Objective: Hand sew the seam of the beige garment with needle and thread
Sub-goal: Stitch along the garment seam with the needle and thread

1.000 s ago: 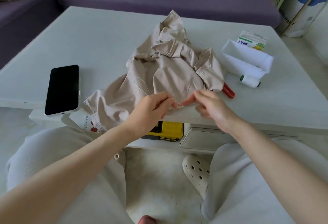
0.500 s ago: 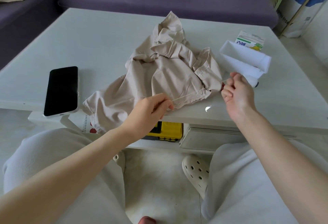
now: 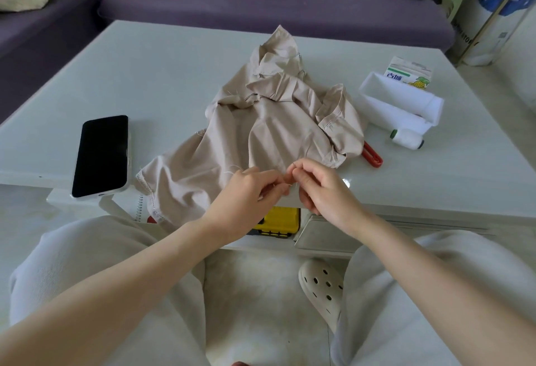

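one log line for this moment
left hand pinches beige garment edge | right hand pinches needle at seam | spool idle

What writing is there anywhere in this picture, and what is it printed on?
"古城", in blue, on the small carton behind the white tray; its smaller print is too blurred to read.
"STO", part of a dark word, on the white package at the far right; the rest is blurred.
The phone shows a dark screen, no text.
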Demonstrator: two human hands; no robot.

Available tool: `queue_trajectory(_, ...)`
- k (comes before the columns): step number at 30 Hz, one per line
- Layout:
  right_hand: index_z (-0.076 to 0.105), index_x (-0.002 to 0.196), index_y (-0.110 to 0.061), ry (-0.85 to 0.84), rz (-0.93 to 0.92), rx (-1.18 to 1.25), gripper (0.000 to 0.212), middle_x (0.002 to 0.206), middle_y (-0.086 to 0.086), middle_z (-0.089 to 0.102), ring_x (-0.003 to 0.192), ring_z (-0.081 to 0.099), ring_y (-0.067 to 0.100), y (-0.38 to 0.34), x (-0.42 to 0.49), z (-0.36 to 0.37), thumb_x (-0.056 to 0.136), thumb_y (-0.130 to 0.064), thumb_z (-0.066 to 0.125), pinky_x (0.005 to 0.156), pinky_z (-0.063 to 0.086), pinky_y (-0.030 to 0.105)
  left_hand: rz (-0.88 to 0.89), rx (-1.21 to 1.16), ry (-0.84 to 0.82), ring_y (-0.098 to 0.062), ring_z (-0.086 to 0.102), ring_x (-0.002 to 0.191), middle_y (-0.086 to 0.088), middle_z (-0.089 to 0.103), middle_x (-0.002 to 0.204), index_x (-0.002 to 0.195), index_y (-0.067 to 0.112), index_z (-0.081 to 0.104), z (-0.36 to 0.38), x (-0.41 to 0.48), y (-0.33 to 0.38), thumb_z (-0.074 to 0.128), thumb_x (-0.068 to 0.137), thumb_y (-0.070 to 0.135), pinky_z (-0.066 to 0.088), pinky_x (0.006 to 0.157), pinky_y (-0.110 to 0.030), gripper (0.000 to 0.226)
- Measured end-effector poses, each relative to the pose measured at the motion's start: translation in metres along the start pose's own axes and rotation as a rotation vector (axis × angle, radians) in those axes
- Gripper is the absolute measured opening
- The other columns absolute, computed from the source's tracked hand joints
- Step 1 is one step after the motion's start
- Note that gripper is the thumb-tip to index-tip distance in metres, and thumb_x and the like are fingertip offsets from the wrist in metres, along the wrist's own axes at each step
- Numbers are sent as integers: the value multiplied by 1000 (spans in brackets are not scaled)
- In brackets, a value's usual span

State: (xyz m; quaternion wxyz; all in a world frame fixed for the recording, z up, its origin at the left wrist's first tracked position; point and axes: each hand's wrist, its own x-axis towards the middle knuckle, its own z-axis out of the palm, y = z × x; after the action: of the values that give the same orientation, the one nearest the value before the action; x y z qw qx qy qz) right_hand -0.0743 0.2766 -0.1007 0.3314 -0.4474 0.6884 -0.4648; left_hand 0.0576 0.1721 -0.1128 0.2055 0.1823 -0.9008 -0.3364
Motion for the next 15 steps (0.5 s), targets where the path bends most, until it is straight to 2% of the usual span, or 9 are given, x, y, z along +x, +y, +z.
queue_trajectory(3,57,92,-12,-81,77,79,22,56,-10,56,40,36,4,1,3,-2,103,-14,37,39,28,17,3,39,30,-4,42,70,11,42,56,83,16,68,1,0,-1,55,95,24,32,81,-17,20)
queue_trajectory(6,57,91,-14,-92,111,182,23,50,-11,40,42,28,3,3,5,-3,102,-16,37,40,25,15,-25,26,47,0,43,74,8,46,60,82,15,67,1,1,-1,57,94,21,32,80,-16,16)
queue_trajectory(9,55,90,-13,65,62,304,23,50,-14,31,45,26,2,4,12,-13,103,-14,35,43,26,14,-27,28,34,3,42,78,13,44,60,82,19,66,1,2,-2,57,94,22,32,82,-18,15)
queue_trajectory(12,52,86,-12,296,83,448,25,51,-12,29,44,25,3,11,22,-27,103,-9,34,42,24,14,-22,12,13,3,41,82,10,47,62,83,20,67,1,1,-2,57,94,22,32,75,-20,15)
queue_trajectory(15,52,81,-16,554,205,380,28,55,-8,31,43,28,2,24,29,-37,102,-11,34,42,24,14,21,0,1,0,42,86,15,49,64,82,20,67,0,-1,0,57,93,23,35,78,-26,15)
